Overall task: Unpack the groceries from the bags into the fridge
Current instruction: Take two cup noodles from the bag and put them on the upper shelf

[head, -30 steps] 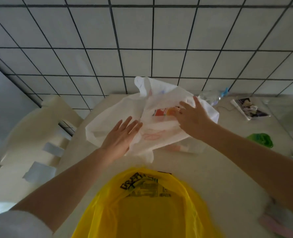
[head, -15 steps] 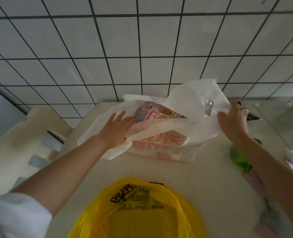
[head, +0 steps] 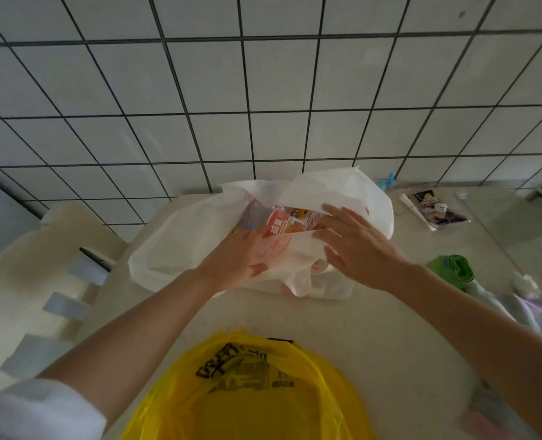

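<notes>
I see the white bag on the counter at twelve o'clock from the yellow bag, its mouth showing a red-labelled cup. My left hand lies flat on the bag's front at the cup's seven o'clock; my right hand, fingers spread and relaxed, rests at its four o'clock.

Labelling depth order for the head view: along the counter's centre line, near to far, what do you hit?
yellow bag → bare counter → white bag with both hands at its mouth, left hand, right hand → red-labelled package inside it → tiled wall.
</notes>
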